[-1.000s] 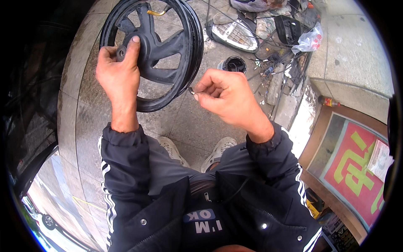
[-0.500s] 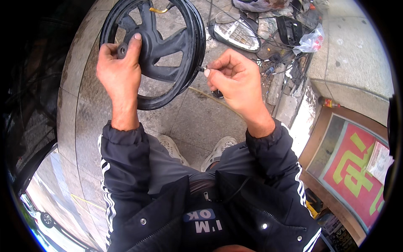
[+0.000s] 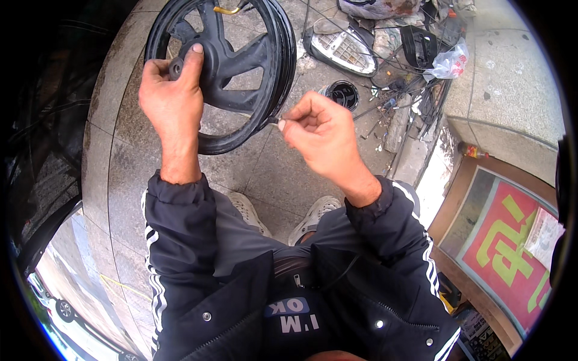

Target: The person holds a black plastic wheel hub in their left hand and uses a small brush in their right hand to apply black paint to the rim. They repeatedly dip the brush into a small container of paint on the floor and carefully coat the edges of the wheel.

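Note:
A black spoked wheel (image 3: 253, 96) is held up at the top left, with a bent brass-coloured valve stem (image 3: 227, 10) near its upper edge. My left hand (image 3: 171, 96) is closed round the wheel's hub, the thumb lying across the hub's face. In my right hand (image 3: 319, 129), a small paintbrush (image 3: 273, 121) is pinched between thumb and fingers. Its dark tip touches the wheel's lower right rim; most of its handle is hidden by the fingers. Just beyond that hand stands an uncovered can of black paint (image 3: 343, 94) on the ground.
Cables and scrap parts lie at the upper right, among them a pale grille-like part (image 3: 343, 51) and a clear plastic bag (image 3: 448, 62). A stone ledge (image 3: 506, 78) and a framed red sign (image 3: 503, 240) line the right side. My shoes (image 3: 316, 215) are below the wheel.
My right hand has moved left and down, carrying the brush lower along the wheel's rim. The paint can, mostly hidden before, now shows. My left hand and the wheel have hardly moved.

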The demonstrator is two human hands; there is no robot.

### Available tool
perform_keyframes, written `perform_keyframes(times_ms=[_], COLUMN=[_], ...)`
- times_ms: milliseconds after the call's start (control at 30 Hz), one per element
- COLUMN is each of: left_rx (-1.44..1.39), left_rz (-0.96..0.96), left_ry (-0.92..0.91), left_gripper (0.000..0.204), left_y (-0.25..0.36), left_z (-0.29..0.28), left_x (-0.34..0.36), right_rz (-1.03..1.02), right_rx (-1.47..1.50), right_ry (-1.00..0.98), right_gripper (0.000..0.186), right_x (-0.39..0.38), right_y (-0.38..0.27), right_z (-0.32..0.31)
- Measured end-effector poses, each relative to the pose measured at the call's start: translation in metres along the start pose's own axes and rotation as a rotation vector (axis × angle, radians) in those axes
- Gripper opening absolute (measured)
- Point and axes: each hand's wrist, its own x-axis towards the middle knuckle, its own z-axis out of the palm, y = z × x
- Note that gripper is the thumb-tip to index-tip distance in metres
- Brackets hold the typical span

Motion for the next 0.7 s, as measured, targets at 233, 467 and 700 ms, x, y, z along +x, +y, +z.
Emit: perform_keyframes(times_ms=[233, 467, 700], left_rx=[0.007, 0.031, -0.012], left_rz=[-0.003, 0.014, -0.024], left_ry=[0.003, -0.001, -0.024], left_gripper=[0.044, 0.045, 0.048], left_y=[-0.001, -0.004, -0.007], left_z=[-0.001, 0.002, 0.002], left_x=[0.000, 0.002, 0.004], right_rz=[-0.074, -0.074, -0.112], right_rx=[0.079, -0.037, 0.042], right_ry=[0.100, 0.042, 0.135], right_gripper=[0.010, 0.009, 0.007], right_x=[0.012, 0.003, 0.023], right_y=[-0.016, 0.008, -0.013], right_z=[-0.011, 0.004, -0.019])
